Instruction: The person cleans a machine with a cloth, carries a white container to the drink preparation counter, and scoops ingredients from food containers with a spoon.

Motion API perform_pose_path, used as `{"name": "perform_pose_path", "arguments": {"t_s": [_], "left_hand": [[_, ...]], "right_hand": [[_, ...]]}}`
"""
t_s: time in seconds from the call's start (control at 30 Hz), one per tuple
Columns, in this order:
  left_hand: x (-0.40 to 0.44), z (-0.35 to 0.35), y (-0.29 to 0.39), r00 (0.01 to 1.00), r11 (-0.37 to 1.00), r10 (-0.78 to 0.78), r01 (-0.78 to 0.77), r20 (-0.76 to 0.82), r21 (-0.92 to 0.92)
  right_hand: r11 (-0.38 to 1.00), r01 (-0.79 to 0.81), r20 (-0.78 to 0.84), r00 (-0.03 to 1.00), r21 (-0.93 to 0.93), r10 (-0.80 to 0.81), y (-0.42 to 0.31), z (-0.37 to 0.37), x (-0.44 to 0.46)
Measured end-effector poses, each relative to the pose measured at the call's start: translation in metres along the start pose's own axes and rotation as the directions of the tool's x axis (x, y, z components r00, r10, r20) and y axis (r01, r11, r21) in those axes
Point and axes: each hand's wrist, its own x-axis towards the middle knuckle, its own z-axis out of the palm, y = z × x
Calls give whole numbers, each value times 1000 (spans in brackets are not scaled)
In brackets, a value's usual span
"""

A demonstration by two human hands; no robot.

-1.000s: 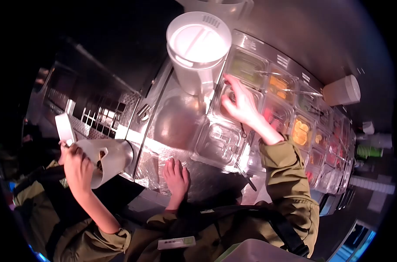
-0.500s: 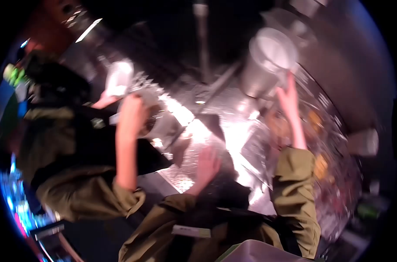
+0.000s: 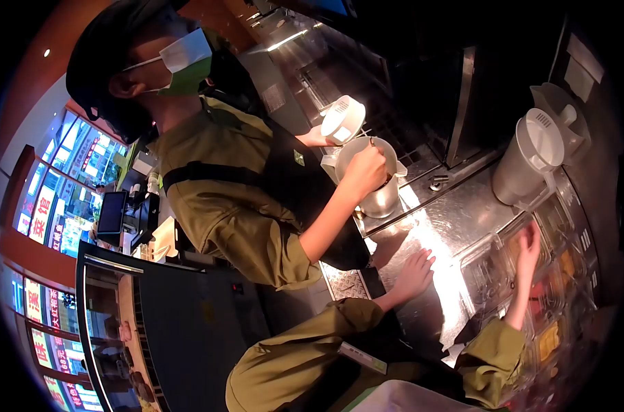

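Flat on the metal counter [image 3: 463, 223] lies my left hand [image 3: 415, 276], its fingers stretched out and nothing in it. My right hand [image 3: 528, 248] is over the clear food containers [image 3: 482, 264], fingers apart, with nothing visible between them. Just beyond my right hand stands a tall translucent pitcher [image 3: 521, 172], its handle turned towards the containers. Orange pieces [image 3: 549, 341] lie in one container nearer me.
At the left a masked co-worker [image 3: 223, 185] grips something in a metal-based pitcher [image 3: 379, 199] with one hand and holds a white lid [image 3: 343, 120] in the other. A dark machine [image 3: 429, 96] stands behind the counter. A glass-fronted case [image 3: 113, 323] is at lower left.
The view has swung left, bringing the co-worker's upper body and the windows into sight. My right hand has left the tall pitcher's side and is lower over the containers. My left hand still rests on the counter.
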Motion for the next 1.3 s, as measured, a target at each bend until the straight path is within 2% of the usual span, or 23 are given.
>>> {"name": "perform_pose_path", "arguments": {"t_s": [0.03,0.1,0.17,0.3,0.4,0.47,0.57,0.7,0.8,0.9,1.0,1.23,1.3], "left_hand": [[-1,1,-1,1000,1000,-3,3,7,-4],[-1,4,-2,1000,1000,3,-3,6,-8],[-3,7,-4,1000,1000,21,-21,-12,-8],[-6,15,-9,998,999,51,-51,-31,8],[-5,9,-6,999,999,-10,8,46,31],[-6,7,1,983,993,-117,117,143,7],[-5,9,2,978,986,-147,157,151,-56],[-8,18,-3,992,996,-80,84,95,-35],[-10,22,-7,997,997,-42,46,65,-61],[-2,17,-10,998,1000,-10,10,61,-11],[-5,13,-3,999,999,-2,0,46,42],[-6,10,-1,1000,999,12,-12,7,-37],[-9,24,-9,1000,999,6,-6,-4,-46]], "right_hand": [[998,-14,85,996,-54,18,-6,1,-19],[996,-77,196,977,-39,83,-25,7,-53],[975,-220,286,935,7,209,-36,8,-81],[951,-303,371,878,-63,304,-49,3,-117],[950,-311,371,884,15,283,-38,-2,-135],[927,-369,322,887,65,331,-45,-8,-141],[904,-415,234,894,104,383,-55,-18,-140],[903,-372,180,924,213,338,-72,-20,-143],[928,-364,201,917,76,343,-64,-21,-144],[918,-373,208,917,138,341,-61,-18,-149],[932,-342,209,926,117,314,-64,-21,-154],[948,-316,208,930,41,302,-70,-22,-165],[952,-304,255,923,28,287,-67,-22,-170]]}}
